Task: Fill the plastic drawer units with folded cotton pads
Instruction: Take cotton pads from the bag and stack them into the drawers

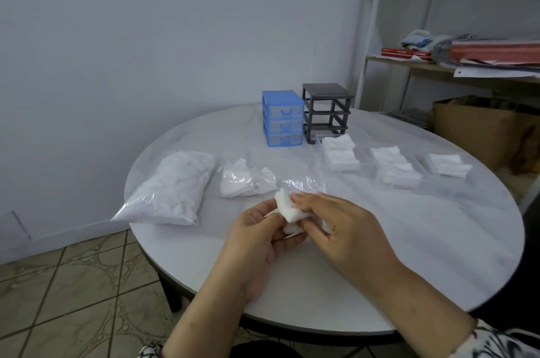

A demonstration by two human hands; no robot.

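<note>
Over the near half of the round white table (380,255), both hands are working one white cotton pad (287,208) held just above the tabletop. The left hand (260,236) pinches it from below, and the right hand (340,224) has its fingers curled over the top edge. At about 12 o'clock from the hands sits the blue drawer unit (282,118) with all three drawers in, and the grey drawer frame (325,110) touches it on the right. Three clear drawers with folded pads (391,163) sit at 1 to 2 o'clock, and a full bag of cotton (172,188) lies at 10 o'clock.
</note>
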